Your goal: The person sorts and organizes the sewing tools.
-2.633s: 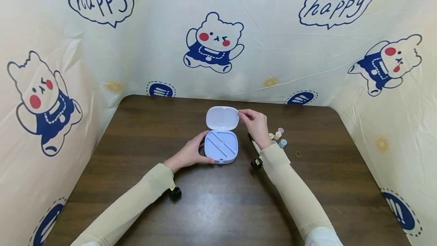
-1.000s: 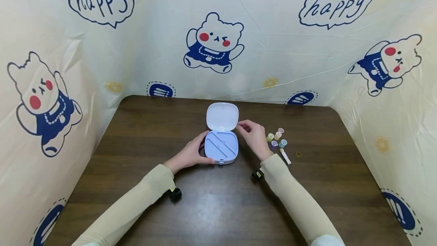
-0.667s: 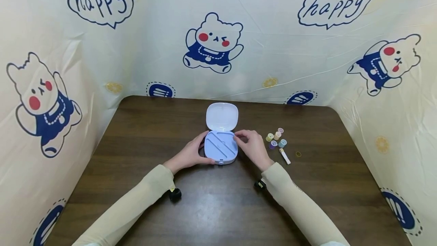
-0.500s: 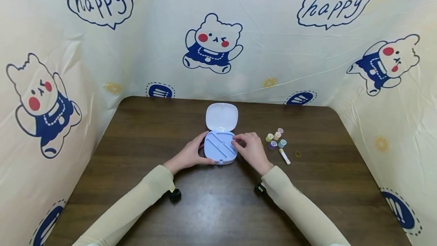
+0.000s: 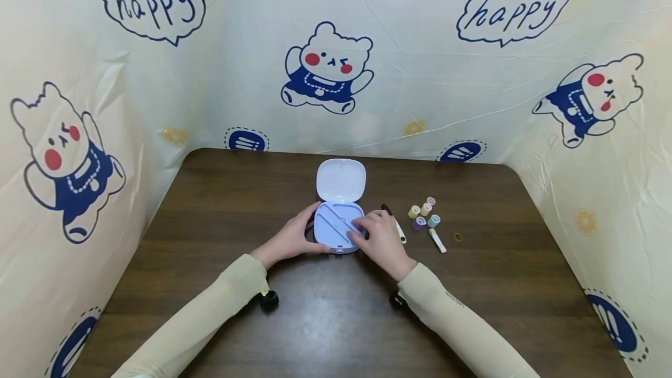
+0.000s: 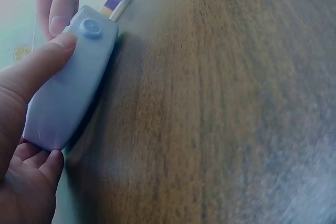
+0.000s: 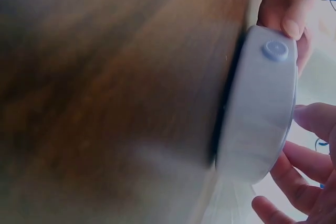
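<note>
A light blue sewing box (image 5: 336, 244) stands on the table with its pale lid (image 5: 341, 179) raised at the back. Inside it lies a blue tray (image 5: 331, 223) with diagonal ribs. My left hand (image 5: 291, 238) grips the box by its left side, thumb at the front near the round button (image 6: 90, 28). Over the right part of the tray is my right hand (image 5: 383, 241), its thumb and fingertips at the ribs with a gap between them. In the right wrist view, its fingers (image 7: 299, 182) spread beside the box wall; some fingertips are hidden behind the rim.
Several small thread spools (image 5: 426, 209) are grouped to the right. Close by lie a short white strip-like piece (image 5: 438, 241), a small yellowish ring (image 5: 458, 237) and a slim white tool with a black end (image 5: 399, 231), partly behind the right hand. A printed curtain (image 5: 415, 74) surrounds the table.
My right hand has left the lid's edge and moved down and left, along the box's right rim onto the tray. The lid leans slightly further back. My left hand keeps its grip.
</note>
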A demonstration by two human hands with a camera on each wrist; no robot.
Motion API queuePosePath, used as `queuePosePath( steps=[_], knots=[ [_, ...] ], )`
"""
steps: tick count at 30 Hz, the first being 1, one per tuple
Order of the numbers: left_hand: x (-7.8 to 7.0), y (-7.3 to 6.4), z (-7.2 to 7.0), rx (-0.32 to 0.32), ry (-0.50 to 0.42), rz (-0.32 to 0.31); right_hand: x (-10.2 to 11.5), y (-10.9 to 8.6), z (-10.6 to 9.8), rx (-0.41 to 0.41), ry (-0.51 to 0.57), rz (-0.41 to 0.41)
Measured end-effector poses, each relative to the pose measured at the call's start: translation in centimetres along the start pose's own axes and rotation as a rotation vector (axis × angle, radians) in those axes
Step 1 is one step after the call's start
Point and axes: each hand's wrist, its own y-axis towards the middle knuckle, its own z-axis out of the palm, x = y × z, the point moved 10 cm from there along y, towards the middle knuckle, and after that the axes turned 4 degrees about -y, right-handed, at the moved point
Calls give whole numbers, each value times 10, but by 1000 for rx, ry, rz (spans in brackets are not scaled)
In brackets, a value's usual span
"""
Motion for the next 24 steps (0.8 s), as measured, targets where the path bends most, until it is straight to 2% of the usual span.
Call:
queuePosePath(
  steps=[13, 24],
  knots=[
    [-1, 1, 0, -16, 7, 14, 8, -2, 5, 3, -84, -3],
    [-2, 2, 2, -4, 31, -1, 7, 5, 9, 22, -99, 32]
  ],
)
